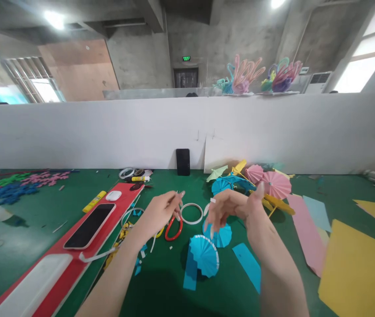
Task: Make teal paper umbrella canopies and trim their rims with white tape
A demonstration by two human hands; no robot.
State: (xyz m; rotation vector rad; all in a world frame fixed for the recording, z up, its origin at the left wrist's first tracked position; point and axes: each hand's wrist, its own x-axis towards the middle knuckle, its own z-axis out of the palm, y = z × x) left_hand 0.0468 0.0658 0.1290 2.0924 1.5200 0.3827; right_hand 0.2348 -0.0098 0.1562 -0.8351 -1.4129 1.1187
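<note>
My left hand [165,209] is above the red-handled scissors [174,230], its thumb and fingertips pinched together; anything between them is too small to make out. To the right, my right hand [233,209] is raised with thumb apart and fingers loosely bent. A small white piece [213,200] sits at one of its fingers. Under that hand is a pleated blue paper round [223,235]. Nearer me, another pleated blue paper piece [204,256] with a white-marked edge overlaps a flat blue strip [190,275]. A white tape ring [191,214] lies between my hands.
Paper umbrellas [276,185] are heaped at the back right. Yellow sheets [359,268] and a pink sheet [308,255] lie right. On the left, a red board [51,288] carries a phone [90,225]; a glue stick [94,201] lies beside it. A white partition [108,132] stands behind.
</note>
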